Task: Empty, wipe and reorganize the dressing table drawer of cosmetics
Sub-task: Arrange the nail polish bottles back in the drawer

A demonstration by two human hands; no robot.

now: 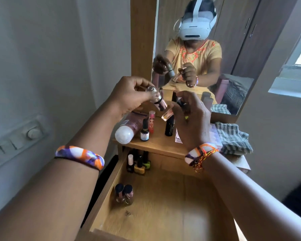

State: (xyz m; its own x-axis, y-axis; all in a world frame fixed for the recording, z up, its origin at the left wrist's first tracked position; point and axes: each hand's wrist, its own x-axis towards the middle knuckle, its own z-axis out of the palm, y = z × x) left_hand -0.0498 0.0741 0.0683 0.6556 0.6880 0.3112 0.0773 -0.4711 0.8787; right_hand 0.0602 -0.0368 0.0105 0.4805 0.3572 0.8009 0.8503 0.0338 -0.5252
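Two hands are raised over the tabletop point(156, 145), and we have something in each. Our left hand point(130, 94) curls its fingers round a pinkish tube with a black band point(159, 101); our right hand point(193, 117) pinches a small clear bottle point(167, 115), tilted. Below us, near, the drawer point(163, 206) stands open with nail polish bottles point(137, 164) in its far left corner and two more bottles point(124, 193) along the left wall. A checked cloth point(235, 138) lies on the right.
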